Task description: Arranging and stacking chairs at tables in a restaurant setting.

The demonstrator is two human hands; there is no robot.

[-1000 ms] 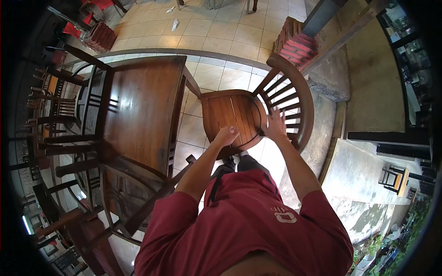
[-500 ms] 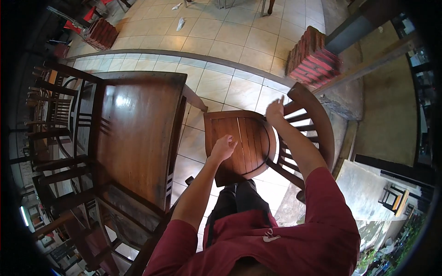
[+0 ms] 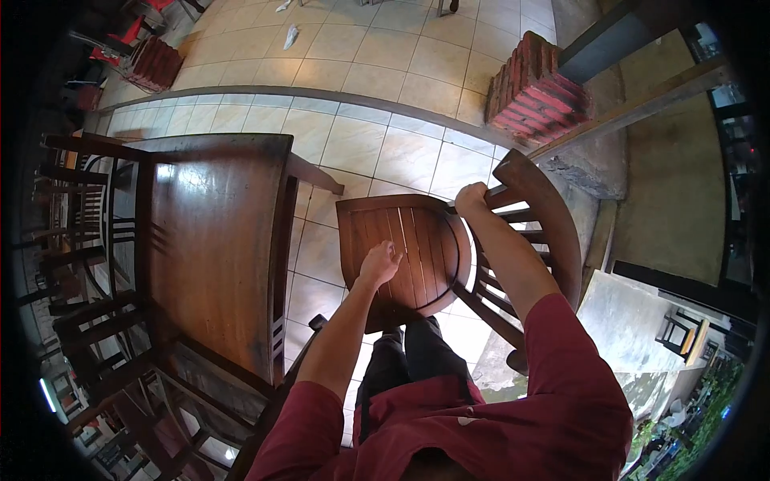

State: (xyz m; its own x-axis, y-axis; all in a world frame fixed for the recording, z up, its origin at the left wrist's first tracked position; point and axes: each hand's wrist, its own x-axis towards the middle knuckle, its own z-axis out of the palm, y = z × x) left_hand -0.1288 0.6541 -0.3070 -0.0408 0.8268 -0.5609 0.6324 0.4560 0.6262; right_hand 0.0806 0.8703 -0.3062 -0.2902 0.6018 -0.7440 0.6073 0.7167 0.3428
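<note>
A dark wooden chair [image 3: 405, 240] with a slatted seat and a curved, spindled backrest [image 3: 553, 216] stands in front of me, its back toward the right. My right hand [image 3: 472, 199] is closed on the far upright of the backrest, close to the seat's rear edge. Over the seat's near left part hovers my left hand [image 3: 380, 263], its fingers loosely bent and somewhat apart, with nothing in them. Whether it touches the slats I cannot tell.
To the left is a dark wooden table [image 3: 216, 240], with several chairs [image 3: 96, 337] along its far left and near sides. A red brick pillar base [image 3: 537, 88] stands at the far right, beside a low wall. White tissue [image 3: 290, 36] lies on the far tiles.
My right hand has come down from beside the backrest and closed on its upright. My left hand has shifted slightly left and lower. The view has moved a little.
</note>
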